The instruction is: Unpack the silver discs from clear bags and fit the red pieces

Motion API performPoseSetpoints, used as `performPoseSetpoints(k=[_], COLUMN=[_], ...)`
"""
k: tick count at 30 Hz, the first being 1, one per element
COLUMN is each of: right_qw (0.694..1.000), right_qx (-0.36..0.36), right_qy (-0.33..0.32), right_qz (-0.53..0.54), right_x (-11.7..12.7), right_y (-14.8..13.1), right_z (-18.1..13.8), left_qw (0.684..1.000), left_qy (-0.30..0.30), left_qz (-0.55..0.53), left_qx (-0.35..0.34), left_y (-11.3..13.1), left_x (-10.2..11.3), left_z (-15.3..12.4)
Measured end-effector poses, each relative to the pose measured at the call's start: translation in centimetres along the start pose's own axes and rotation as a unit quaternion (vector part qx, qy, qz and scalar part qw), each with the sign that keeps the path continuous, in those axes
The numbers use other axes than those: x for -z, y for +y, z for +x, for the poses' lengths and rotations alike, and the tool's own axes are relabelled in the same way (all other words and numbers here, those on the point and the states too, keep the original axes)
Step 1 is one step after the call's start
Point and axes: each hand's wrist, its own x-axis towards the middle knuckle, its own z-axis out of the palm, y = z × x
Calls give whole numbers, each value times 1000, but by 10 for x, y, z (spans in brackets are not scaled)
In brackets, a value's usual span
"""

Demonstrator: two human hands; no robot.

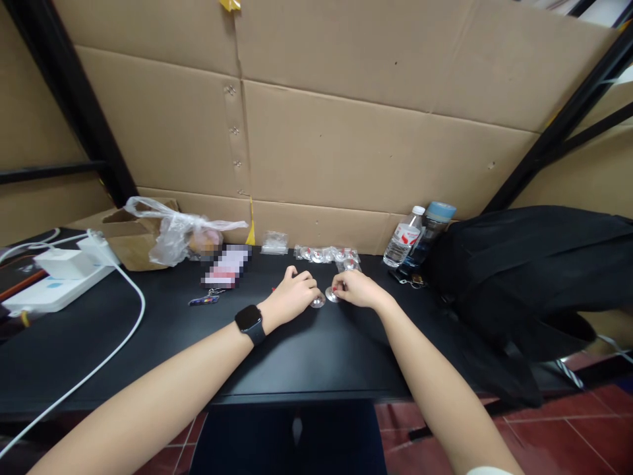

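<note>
Near the middle of the black desk [316,349], my left hand [294,295] curls its fingertips over a small shiny round disc [318,302]. My right hand [357,288] pinches another silvery round disc [331,295] with a red part in its middle. The two discs lie side by side, slightly apart. A bit of something red [274,289] shows behind my left hand, mostly hidden. Beyond my hands, several similar discs in clear wrappers [319,254] lie in a row. One wrapped disc [350,264] is just behind my right hand.
A clear plastic packet [275,242] lies by the cardboard wall [316,152]. To the left are a blurred phone-like item [227,266], a knotted plastic bag [180,237] and a white power strip [54,290] with cables. A water bottle [404,237], a darker bottle [435,224] and a black backpack [524,277] stand right.
</note>
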Motion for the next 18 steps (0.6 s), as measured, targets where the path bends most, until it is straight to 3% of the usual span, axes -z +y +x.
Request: performPoseSetpoints(k=[5,9,15,18], right_qw=[1000,995,943,910], right_qx=[-1,25,38,22], right_qy=[-4,-9,132,166], right_qz=[9,95,302,380], right_x=[0,-2,-2,-4], right_y=[-4,-12,-25,-31], right_z=[-2,0,7,8], left_qw=[998,994,964,940], left_qy=[33,56,113,130], left_qz=[26,11,-167,-229], left_qx=[36,89,174,217], left_y=[0,-6,-19,-18], left_x=[0,3,6,8], left_z=[-1,-3,-1,1])
